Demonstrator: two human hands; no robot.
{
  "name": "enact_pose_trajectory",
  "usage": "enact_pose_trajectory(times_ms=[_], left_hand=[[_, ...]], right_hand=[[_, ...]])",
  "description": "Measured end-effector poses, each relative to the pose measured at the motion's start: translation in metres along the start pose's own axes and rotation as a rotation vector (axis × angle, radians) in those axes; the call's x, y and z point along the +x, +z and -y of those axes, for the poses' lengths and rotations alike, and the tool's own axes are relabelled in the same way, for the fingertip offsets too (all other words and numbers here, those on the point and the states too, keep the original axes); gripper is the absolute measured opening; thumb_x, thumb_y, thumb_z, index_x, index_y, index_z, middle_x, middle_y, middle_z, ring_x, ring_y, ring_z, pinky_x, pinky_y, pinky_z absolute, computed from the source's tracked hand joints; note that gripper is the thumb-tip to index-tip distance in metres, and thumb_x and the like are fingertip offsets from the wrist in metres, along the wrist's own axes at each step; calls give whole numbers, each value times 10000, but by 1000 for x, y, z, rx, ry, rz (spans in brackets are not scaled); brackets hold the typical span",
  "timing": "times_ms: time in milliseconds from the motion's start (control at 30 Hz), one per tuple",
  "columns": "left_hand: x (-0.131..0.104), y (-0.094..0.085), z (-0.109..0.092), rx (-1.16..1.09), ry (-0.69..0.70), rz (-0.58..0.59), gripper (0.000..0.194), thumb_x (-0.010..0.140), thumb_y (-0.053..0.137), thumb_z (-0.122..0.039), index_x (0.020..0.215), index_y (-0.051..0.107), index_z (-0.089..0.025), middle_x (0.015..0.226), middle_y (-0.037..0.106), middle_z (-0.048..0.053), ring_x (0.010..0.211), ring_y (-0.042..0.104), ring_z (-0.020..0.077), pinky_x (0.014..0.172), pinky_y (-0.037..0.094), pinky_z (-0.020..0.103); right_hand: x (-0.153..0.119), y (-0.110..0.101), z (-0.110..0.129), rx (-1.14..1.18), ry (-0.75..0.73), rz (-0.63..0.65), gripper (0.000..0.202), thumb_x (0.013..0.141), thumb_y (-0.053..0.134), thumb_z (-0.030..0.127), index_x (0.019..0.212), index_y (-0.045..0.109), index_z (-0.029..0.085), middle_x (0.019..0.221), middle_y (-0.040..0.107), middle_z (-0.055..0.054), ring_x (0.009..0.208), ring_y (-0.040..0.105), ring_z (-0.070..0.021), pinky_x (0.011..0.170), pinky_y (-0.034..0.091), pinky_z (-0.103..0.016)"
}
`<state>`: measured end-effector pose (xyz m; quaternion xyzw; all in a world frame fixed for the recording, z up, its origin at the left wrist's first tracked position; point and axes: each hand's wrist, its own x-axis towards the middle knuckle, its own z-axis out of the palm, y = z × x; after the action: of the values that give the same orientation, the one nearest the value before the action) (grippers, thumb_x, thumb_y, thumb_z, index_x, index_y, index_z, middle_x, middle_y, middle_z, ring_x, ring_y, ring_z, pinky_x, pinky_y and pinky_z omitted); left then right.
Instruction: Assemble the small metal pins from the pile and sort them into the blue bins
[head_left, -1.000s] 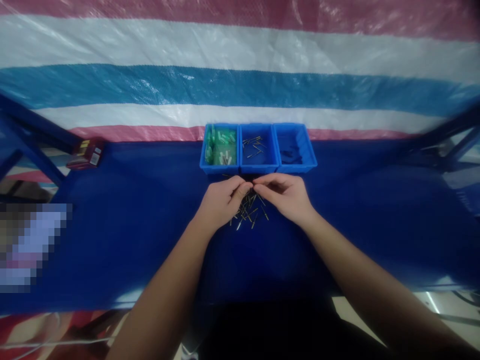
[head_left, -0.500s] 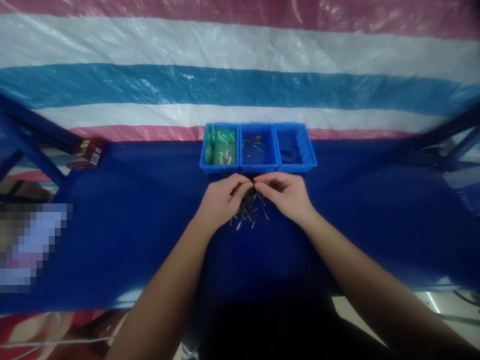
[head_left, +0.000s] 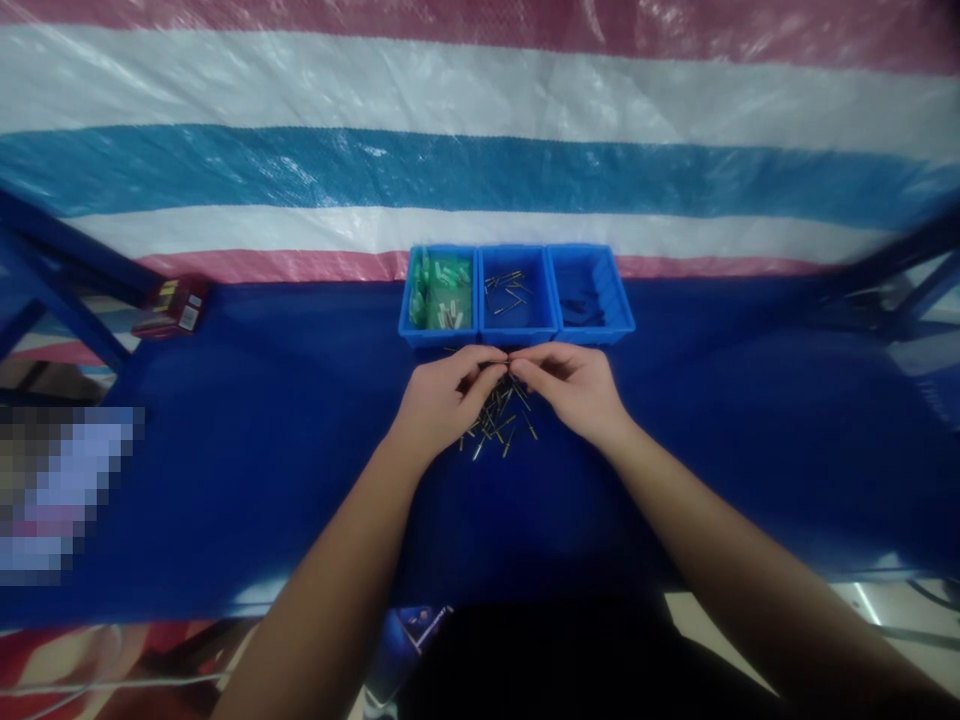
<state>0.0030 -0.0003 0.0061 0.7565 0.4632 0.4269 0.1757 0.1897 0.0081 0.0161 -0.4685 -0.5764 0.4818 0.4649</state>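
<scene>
My left hand (head_left: 444, 398) and my right hand (head_left: 576, 388) meet fingertip to fingertip over the work surface, each with thumb and forefinger pinched. A small, thin metal pin (head_left: 508, 362) shows faintly between them, mostly covered by the fingers. Just below the fingertips lies a loose pile of thin brass-and-silver metal pins (head_left: 496, 420). Behind the hands, the middle blue bin (head_left: 517, 322) holds several similar pins.
The left blue bin (head_left: 439, 336) contains green packets and small white pieces. Dark pieces lie in the right blue bin (head_left: 611, 300). A dark red box (head_left: 171, 307) sits at the far left, and a striped sheet (head_left: 480, 170) hangs behind the blue surface (head_left: 735, 420).
My fingertips have shifted very slightly, with the two hands still joined at the same spot. The pile and bins look unchanged.
</scene>
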Motion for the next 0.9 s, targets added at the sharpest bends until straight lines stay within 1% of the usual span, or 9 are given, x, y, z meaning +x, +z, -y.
enact_pose_trajectory(times_ms=[133, 367, 467, 567, 700, 900], left_hand=[[1, 0, 0, 34, -18, 26, 131, 948, 607, -303, 983, 703, -220, 736, 694, -34, 602, 610, 87, 637, 487, 204], [1, -2, 3, 112, -17, 72, 223, 979, 551, -361, 907, 688, -201, 747, 708, -11, 620, 627, 107, 606, 462, 226], [1, -2, 2, 68, -23, 61, 189, 963, 580, -363, 966, 693, -212, 736, 697, -23, 612, 623, 98, 609, 471, 218], [0, -1, 1, 6, -16, 36, 166, 941, 616, -330, 1047, 690, -225, 673, 651, -49, 568, 590, 82, 611, 479, 203], [0, 0, 0, -21, -8, 33, 129, 943, 609, -288, 1015, 696, -224, 700, 662, -45, 575, 585, 76, 634, 485, 201], [1, -3, 0, 38, -23, 68, 155, 965, 574, -317, 965, 685, -208, 749, 691, -26, 622, 615, 92, 611, 461, 211]], right_hand=[[-1, 0, 0, -26, -11, -1, 157, 777, 791, 314, 897, 792, 213, 820, 783, -28, 696, 705, -153, 711, 600, -325], [-3, 1, -1, -74, -40, 2, 193, 765, 804, 329, 925, 792, 221, 880, 790, -36, 748, 720, -179, 721, 610, -349], [-2, 0, -2, -41, -30, -5, 165, 776, 795, 314, 912, 792, 221, 853, 788, -31, 735, 718, -170, 718, 608, -342], [0, -1, -1, -8, -25, -19, 133, 784, 789, 302, 886, 794, 217, 824, 786, -25, 687, 705, -149, 706, 604, -327], [0, 0, 0, -6, -26, -16, 125, 778, 794, 293, 879, 796, 220, 815, 786, -22, 680, 704, -147, 706, 603, -324], [-3, 1, 0, -55, -62, -15, 175, 772, 803, 300, 929, 796, 222, 875, 792, -33, 755, 724, -177, 728, 605, -340]])
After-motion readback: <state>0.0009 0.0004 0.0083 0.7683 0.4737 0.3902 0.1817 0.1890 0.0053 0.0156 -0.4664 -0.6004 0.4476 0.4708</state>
